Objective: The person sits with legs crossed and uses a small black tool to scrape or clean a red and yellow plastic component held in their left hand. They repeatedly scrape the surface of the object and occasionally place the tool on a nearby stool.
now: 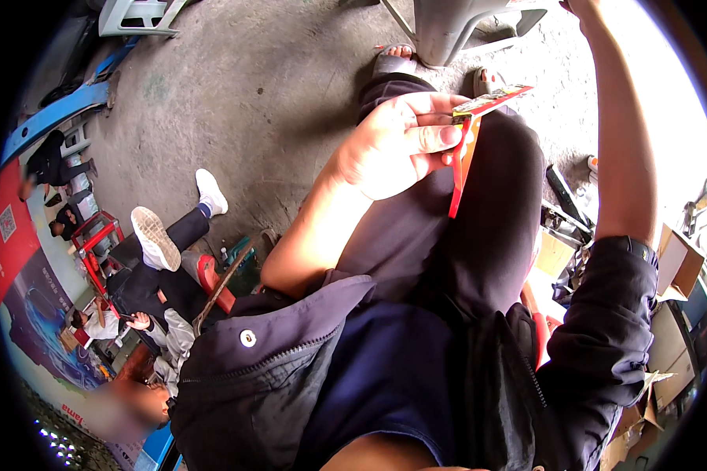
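Observation:
My left hand point(397, 145) pinches a thin red folded card point(457, 184) between thumb and fingers, above my dark-trousered legs. One panel of the card stands nearly edge-on below my thumb. Its other panel, with yellow and dark printing, slants up to the right. Stretching far up along the right side, my bare right forearm reaches the top edge, where only a small part of my right hand point(580, 9) shows. Its fingers are cut off, so whether it holds anything is hidden. The right hand is nearest to a grey plastic stool point(446, 27).
Concrete floor point(243, 94) spreads ahead. At the left, a person in white shoes point(156, 238) sits with a phone in hand; more people are beyond. A blue metal beam point(59, 118) crosses the far left. Cardboard boxes point(678, 263) and metal parts crowd the right.

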The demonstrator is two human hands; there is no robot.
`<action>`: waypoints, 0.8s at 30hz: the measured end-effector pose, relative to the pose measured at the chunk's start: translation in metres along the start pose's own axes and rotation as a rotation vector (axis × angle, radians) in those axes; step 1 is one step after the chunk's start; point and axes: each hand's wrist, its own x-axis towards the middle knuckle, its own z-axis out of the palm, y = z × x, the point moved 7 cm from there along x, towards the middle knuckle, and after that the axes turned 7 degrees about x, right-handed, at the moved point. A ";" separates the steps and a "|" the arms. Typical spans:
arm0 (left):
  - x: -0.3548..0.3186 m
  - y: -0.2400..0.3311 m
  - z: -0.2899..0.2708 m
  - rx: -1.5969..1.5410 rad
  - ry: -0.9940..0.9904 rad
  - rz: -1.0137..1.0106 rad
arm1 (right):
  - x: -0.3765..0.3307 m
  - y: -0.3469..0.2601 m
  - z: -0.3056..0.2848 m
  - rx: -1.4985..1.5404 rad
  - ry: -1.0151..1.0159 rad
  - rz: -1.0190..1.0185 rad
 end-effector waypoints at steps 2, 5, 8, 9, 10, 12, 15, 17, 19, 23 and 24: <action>-0.003 0.003 0.002 0.075 0.153 0.024 | 0.001 -0.002 -0.009 -0.005 0.014 -0.047; -0.006 0.017 0.011 0.272 0.300 0.078 | -0.006 -0.004 -0.015 0.056 0.021 -0.152; -0.006 0.027 0.005 0.530 0.332 0.169 | -0.028 -0.013 -0.014 0.165 -0.114 -0.174; -0.009 0.029 0.002 0.559 0.353 0.169 | -0.055 -0.022 -0.013 0.235 -0.189 -0.086; -0.012 0.031 0.002 0.588 0.374 0.171 | -0.076 -0.030 -0.008 0.303 -0.264 0.004; -0.002 0.033 0.009 0.616 0.305 0.173 | -0.032 0.039 -0.058 0.639 -0.518 0.156; -0.010 0.041 0.012 0.605 0.291 0.190 | -0.103 0.023 -0.058 0.921 -0.558 0.323; -0.015 0.044 0.010 0.684 0.274 0.189 | -0.163 0.004 -0.068 0.986 -0.719 0.320; -0.012 0.047 0.015 0.727 0.220 0.203 | -0.221 -0.032 -0.094 0.564 -0.702 0.195; -0.010 0.053 0.023 0.798 0.141 0.254 | -0.353 -0.162 -0.087 -0.394 -0.689 -0.985; -0.008 0.056 0.024 0.762 0.123 0.241 | -0.368 -0.174 -0.085 -0.401 -0.709 -1.113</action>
